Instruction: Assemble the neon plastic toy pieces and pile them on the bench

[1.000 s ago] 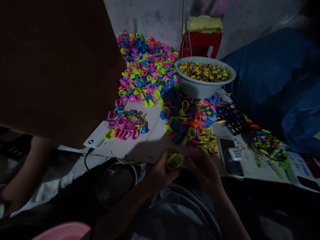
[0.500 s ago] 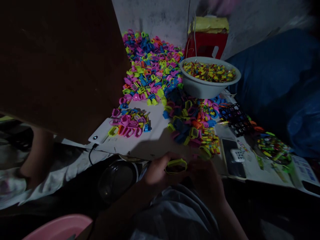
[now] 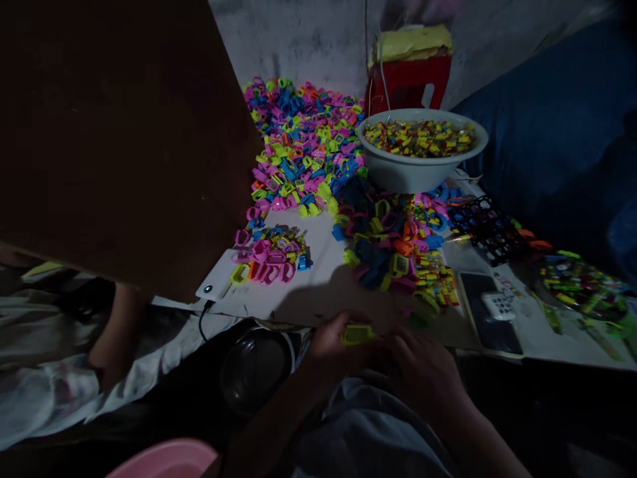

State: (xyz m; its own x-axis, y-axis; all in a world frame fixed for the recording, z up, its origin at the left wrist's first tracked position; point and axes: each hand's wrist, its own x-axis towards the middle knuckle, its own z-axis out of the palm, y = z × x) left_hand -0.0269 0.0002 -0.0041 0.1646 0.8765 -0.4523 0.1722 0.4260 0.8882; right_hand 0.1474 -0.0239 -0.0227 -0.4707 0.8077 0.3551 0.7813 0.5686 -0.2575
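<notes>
My left hand point(image 3: 331, 348), in front of my lap at the table's near edge, is closed on a yellow-green toy watch point(image 3: 357, 334). Its square face frame is turned up toward me. Close by on the right, my right hand point(image 3: 423, 365) has its fingers bent together at the watch's right end. Shadow hides what those fingertips hold. Past the hands lies a dark-shaded heap of toy watches point(image 3: 371, 255) in several colours. A smaller group of mostly pink toy watches point(image 3: 269, 255) sits to the left, with small wrapped pieces among them.
A large pile of toy watches point(image 3: 298, 153) reaches the wall. A grey basin point(image 3: 408, 174) holds small yellow-red wrapped pieces. On the right are a phone point(image 3: 485, 312), a black basket point(image 3: 485, 229) and a blue sack point(image 3: 547, 133). A brown box point(image 3: 124, 133) blocks the left; beyond it shows another person's arm point(image 3: 119, 325).
The yellow-green watch has turned in my left hand, from its open loop showing to its square face showing. My right-hand fingers are now clearer beside it. The whole view has shifted slightly.
</notes>
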